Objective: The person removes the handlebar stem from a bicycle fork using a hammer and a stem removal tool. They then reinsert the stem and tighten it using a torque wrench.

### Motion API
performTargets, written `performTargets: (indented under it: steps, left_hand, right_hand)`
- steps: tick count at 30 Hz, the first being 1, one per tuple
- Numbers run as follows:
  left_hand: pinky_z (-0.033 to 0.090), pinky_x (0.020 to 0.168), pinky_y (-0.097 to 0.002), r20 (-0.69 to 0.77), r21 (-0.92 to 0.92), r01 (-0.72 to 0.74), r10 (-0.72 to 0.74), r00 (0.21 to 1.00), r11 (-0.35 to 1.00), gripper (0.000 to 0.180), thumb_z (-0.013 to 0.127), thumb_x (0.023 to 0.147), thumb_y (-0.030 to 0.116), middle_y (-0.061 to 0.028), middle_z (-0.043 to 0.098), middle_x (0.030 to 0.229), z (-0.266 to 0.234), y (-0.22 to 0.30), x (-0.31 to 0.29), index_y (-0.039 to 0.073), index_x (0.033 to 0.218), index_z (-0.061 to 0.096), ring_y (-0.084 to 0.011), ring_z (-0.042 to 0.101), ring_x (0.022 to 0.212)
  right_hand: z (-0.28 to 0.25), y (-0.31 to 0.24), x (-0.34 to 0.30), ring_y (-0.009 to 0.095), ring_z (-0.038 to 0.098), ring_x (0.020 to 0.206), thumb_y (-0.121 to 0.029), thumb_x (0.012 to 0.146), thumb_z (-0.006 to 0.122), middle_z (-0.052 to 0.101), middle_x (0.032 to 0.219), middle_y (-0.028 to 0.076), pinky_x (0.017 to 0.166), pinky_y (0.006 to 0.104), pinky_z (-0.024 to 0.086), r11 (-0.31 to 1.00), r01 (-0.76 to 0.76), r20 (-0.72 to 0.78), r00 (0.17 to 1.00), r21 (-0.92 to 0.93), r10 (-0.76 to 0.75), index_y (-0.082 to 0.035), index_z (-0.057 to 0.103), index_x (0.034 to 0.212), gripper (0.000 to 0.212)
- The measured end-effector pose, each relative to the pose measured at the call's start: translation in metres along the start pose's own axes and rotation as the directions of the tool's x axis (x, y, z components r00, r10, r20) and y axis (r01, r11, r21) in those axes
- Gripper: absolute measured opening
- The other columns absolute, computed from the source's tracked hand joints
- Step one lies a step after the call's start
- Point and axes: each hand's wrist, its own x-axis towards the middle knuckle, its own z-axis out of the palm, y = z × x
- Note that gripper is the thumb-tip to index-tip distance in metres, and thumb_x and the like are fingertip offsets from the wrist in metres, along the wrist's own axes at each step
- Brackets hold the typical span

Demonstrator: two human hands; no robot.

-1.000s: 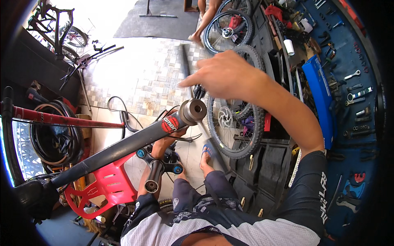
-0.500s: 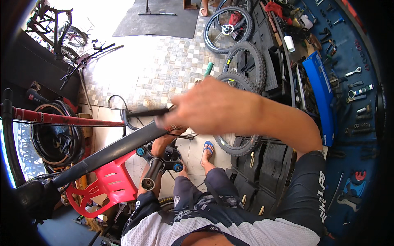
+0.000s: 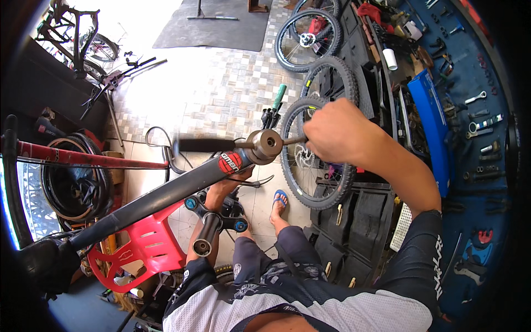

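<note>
"What are the hands doing?"

"The right hand [image 3: 345, 133] is a fist, fingers curled around one end of a metal bar [image 3: 293, 140]. The bar crosses a round steel tool [image 3: 266, 146] at the near end of a dark bicycle frame [image 3: 160, 197]; its other end, a black sleeve (slightly blurred), points left."

"And the left?"

"The left hand [image 3: 222, 190] is below the frame tube, close to the steel tool. The tube partly hides its fingers, so I cannot tell what they grip."

"What surrounds them?"

"A fork crown [image 3: 215, 217] with blue caps shows in front of the left forearm, its open steerer facing up. Left of it is a pinkish-red plastic chair [image 3: 155, 242]. Bicycle wheels [image 3: 345, 166] lean beyond the right hand, and a blue tool board [image 3: 470, 182] fills the far right."
</note>
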Motion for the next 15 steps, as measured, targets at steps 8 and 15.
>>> performTargets:
  steps: [8,15]
  left_hand:
    - [0.05,0.101,-0.041,0.14,-0.337,0.329,-0.299,0.944,0.882,0.043,0.085,0.086,0.032,-0.0085,0.069,0.109,-0.009,0.009,-0.003,0.01,0.117,0.064,-0.0236,0.065,0.102]
    - [0.049,0.101,-0.04,0.111,-0.327,0.298,-0.277,0.955,0.897,0.049,0.086,0.085,0.034,-0.008,0.07,0.106,0.0,0.006,0.007,0.009,0.121,0.063,-0.023,0.066,0.102]
  right_hand:
    - [-0.041,-0.035,-0.001,0.036,0.077,0.09,-0.017,0.09,0.063,0.078,0.093,0.017,0.077,0.0479,0.061,0.81,0.447,0.078,0.857,0.38,-0.509,-0.018,0.08,0.114,0.03]
    - [-0.03,-0.018,0.065,0.031,0.077,0.089,-0.016,0.094,0.063,0.072,0.101,0.012,0.075,0.0455,0.06,0.957,0.258,-0.447,0.878,0.134,-0.175,-0.026,0.074,0.131,0.04]
